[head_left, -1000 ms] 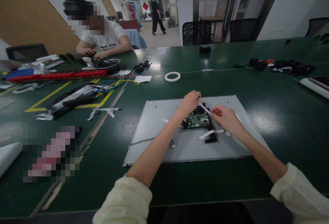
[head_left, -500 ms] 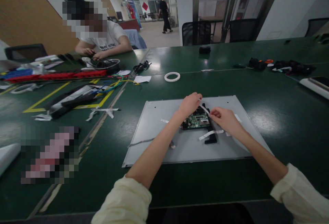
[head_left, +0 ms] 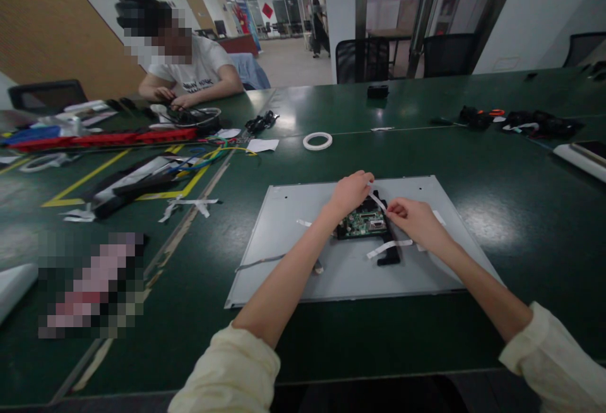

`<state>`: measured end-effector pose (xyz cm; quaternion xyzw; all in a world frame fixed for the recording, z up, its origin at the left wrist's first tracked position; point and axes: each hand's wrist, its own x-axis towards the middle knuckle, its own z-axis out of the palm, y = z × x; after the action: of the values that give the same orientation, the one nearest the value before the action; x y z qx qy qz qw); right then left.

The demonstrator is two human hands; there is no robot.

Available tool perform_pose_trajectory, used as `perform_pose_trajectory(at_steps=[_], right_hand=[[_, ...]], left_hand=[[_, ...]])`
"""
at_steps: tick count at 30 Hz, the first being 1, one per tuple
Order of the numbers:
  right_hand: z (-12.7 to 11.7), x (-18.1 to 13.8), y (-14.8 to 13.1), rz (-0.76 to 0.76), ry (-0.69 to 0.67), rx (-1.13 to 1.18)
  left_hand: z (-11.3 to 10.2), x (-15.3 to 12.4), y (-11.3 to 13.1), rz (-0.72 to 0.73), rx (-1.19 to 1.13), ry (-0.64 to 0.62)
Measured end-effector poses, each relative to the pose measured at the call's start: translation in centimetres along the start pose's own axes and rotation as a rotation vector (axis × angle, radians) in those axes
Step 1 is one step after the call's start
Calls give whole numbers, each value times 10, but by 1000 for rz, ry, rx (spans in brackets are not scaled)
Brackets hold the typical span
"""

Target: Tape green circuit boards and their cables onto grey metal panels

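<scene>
A grey metal panel [head_left: 303,255] lies flat on the green table. A small green circuit board [head_left: 362,223] sits near the panel's middle, with a black part [head_left: 389,255] beside it. My left hand [head_left: 349,193] and my right hand [head_left: 413,220] each pinch one end of a short white tape strip [head_left: 377,201], stretched just above the board. Both hands are closed on it. Another white strip [head_left: 388,247] lies on the panel below the board.
A white tape roll [head_left: 317,141] lies beyond the panel. At the far left a seated person works among cables, a red strip [head_left: 104,139] and yellow floor-style markings. Black parts and tools [head_left: 516,121] lie at the far right. Tape scraps [head_left: 189,206] lie left of the panel.
Both hands have lowered the tape strip slightly toward the circuit board. A person in the far hallway has walked to the right.
</scene>
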<state>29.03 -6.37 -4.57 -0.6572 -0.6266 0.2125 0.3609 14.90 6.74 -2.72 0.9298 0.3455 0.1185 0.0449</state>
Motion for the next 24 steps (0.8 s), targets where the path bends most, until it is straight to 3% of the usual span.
perform_pose_trajectory(at_steps=[13, 18, 24], right_hand=[[3, 1, 3, -33, -34, -51], [-3, 0, 1, 31, -35, 86], [-19, 1, -12, 85, 17, 440]], left_hand=[[-1, -3, 0, -15, -8, 18], [4, -2, -3, -19, -65, 45], [2, 8, -9, -98, -335, 171]])
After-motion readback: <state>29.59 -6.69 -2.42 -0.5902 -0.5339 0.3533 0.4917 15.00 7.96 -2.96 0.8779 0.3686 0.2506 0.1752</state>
